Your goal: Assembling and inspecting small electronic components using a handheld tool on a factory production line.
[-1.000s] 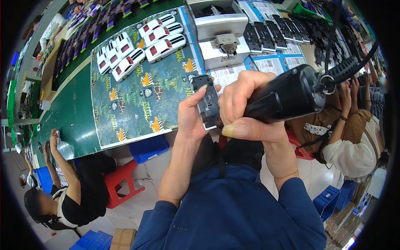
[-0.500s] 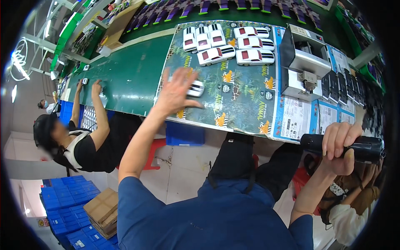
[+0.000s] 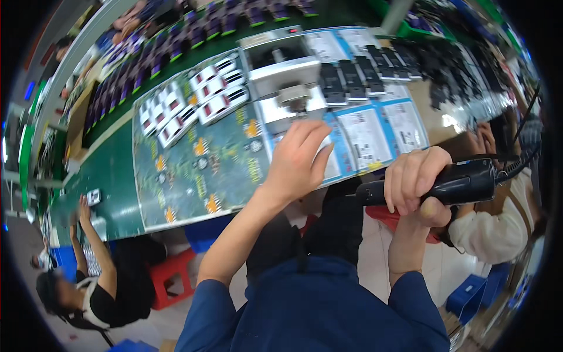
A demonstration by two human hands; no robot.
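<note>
My right hand (image 3: 415, 180) is wrapped round a black electric screwdriver (image 3: 466, 180), held almost level in front of the table edge, with a cable at its right end. My left hand (image 3: 296, 157) is over the table edge beside the front of a silver-grey box-shaped machine (image 3: 274, 73). Its fingers are bent, the thumb stands apart from them, and I see nothing held; the fingertips are partly hidden. Left of the machine, several white toy cars (image 3: 220, 94) with dark red windows and black stripes lie on a patterned sheet (image 3: 182, 182).
Several black flat parts (image 3: 353, 81) lie right of the machine, above blue-and-white printed sheets (image 3: 366, 138). Purple-and-green items (image 3: 226, 22) line the far side. A co-worker (image 3: 88, 293) sits at left near a red stool (image 3: 173, 278); another person (image 3: 489, 232) is at right.
My left hand has moved right, from a white car on the patterned sheet to the machine's front. That car no longer shows there. The view has turned right; my right hand still grips the screwdriver.
</note>
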